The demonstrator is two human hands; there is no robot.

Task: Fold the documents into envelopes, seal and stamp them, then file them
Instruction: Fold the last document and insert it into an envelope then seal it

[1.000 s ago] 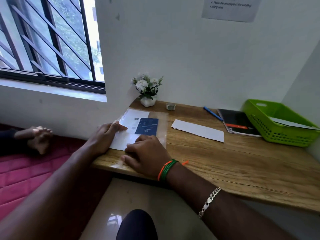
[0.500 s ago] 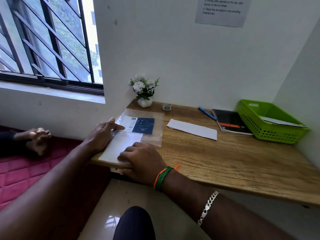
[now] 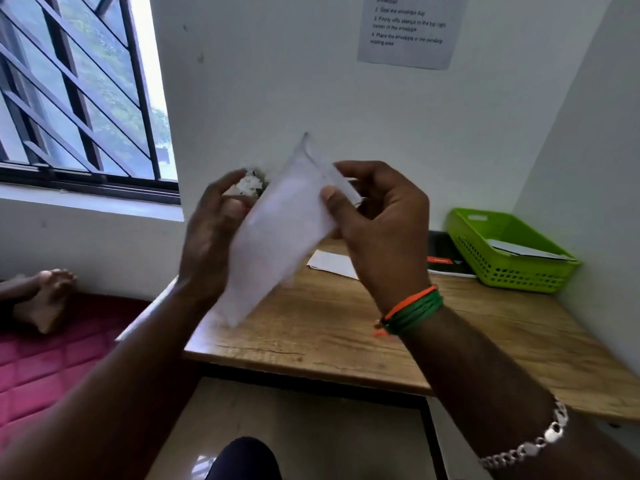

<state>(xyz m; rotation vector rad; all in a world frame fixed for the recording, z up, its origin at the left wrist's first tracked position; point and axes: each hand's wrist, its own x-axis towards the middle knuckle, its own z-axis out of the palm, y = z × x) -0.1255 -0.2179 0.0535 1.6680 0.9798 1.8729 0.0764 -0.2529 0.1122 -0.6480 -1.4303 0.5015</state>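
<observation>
- White folded document [image 3: 280, 233] held up in the air above the desk [image 3: 346, 327], tilted, top corner pointing up toward the wall; motion-blurred.
- Right hand [image 3: 377, 216] pinches its upper right edge, thumb on the near face, fingers curled behind.
- Left hand [image 3: 211, 237] at the document's left edge, fingers curled; blur, can't tell if it really grips or only touches.
- Hands apart, one on each side of the sheet.
- Orange and green thread bands [image 3: 412, 308] on right wrist, silver chain bracelet [image 3: 530, 441] further up the forearm.
- White envelope [image 3: 332, 265] flat on the desk behind the hands, partly hidden.
- More white paper [image 3: 207, 327] lies at the desk's near left corner, overhanging the edge.
- Black notebook [image 3: 445, 254] just left of the green basket [image 3: 485, 271] at the desk's far right; basket has a white envelope [image 3: 519, 249] in it.
- White flowers [image 3: 251, 183] peek between left hand and document.
- Printed instruction sheet [image 3: 410, 29] on the wall.
</observation>
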